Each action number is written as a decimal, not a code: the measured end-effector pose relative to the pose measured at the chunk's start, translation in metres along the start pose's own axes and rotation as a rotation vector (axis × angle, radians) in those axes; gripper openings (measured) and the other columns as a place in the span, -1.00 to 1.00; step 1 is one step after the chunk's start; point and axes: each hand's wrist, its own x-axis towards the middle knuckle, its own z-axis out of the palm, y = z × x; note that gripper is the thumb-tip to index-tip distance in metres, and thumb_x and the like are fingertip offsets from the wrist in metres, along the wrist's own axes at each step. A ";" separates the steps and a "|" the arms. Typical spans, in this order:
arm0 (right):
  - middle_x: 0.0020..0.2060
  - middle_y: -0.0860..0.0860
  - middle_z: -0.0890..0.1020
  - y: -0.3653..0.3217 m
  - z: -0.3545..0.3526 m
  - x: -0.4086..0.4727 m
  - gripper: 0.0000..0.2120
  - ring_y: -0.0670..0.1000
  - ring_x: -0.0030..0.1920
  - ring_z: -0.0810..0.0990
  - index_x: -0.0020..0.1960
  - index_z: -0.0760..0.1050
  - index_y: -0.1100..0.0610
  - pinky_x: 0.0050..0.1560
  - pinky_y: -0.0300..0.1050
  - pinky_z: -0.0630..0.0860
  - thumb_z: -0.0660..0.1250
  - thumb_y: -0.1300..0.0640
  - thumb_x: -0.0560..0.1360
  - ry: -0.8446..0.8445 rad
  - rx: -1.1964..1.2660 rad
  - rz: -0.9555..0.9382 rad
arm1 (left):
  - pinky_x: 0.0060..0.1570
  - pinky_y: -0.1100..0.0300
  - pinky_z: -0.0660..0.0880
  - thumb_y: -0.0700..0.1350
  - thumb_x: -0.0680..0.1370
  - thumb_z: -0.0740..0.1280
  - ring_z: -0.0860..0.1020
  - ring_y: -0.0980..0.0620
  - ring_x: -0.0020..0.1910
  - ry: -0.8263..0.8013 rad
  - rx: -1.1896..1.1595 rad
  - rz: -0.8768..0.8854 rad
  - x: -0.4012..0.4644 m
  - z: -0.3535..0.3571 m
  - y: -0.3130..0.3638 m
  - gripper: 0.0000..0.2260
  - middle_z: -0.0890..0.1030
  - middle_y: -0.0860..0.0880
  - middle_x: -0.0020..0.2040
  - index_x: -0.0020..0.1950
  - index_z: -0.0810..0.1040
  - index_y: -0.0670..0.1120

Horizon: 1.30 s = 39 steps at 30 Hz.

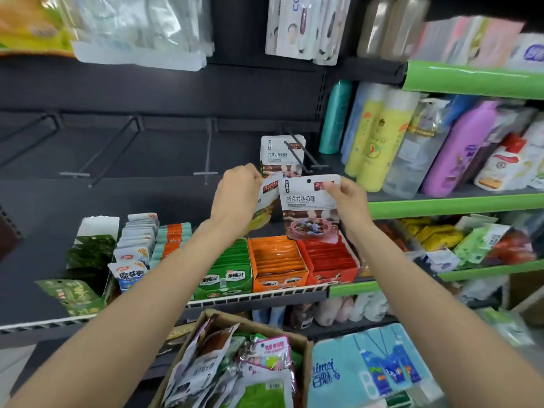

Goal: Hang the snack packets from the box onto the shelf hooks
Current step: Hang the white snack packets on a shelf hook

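Observation:
My right hand pinches the top right corner of a white chocolate-candy packet with a round hang hole. My left hand grips a second, similar packet by its top, tilted behind the first. Both are held just below and in front of a black shelf hook, where several matching packets hang. The cardboard box with mixed snack packets sits at the bottom centre.
Bare black hooks stick out to the left on the dark back panel. Below them a shelf holds green, orange and red snack display boxes. Bottles fill the green-edged shelves at right. Blue towels lie right of the box.

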 end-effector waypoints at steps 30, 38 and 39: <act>0.08 0.19 0.62 -0.003 0.077 0.170 -0.74 0.18 0.10 0.57 0.14 0.59 0.19 -0.11 -0.12 0.40 0.20 0.26 0.52 0.122 -0.388 -0.051 | -0.14 0.07 0.42 -0.33 0.54 0.23 0.55 -0.17 0.01 -0.080 0.353 0.008 0.059 0.040 0.010 -0.81 0.55 -0.16 0.08 0.14 0.49 -0.20; 0.22 0.21 0.45 0.010 0.065 0.146 -0.63 0.12 0.23 0.45 0.30 0.41 0.23 0.16 -0.15 0.35 0.30 0.22 0.51 0.072 -0.350 -0.186 | -0.02 0.01 0.53 -0.12 0.58 0.28 0.58 -0.08 -0.09 -0.203 0.088 0.024 0.058 0.041 0.000 -0.88 0.63 -0.08 -0.09 -0.01 0.60 -0.11; 0.22 0.19 0.44 0.016 0.059 0.134 -0.63 0.09 0.23 0.44 0.31 0.39 0.21 0.19 -0.15 0.36 0.28 0.25 0.51 0.062 -0.299 -0.203 | -0.04 0.06 0.52 -0.12 0.57 0.30 0.57 -0.03 -0.12 -0.213 0.023 0.043 0.056 0.042 0.000 -0.88 0.63 -0.04 -0.14 -0.04 0.62 -0.10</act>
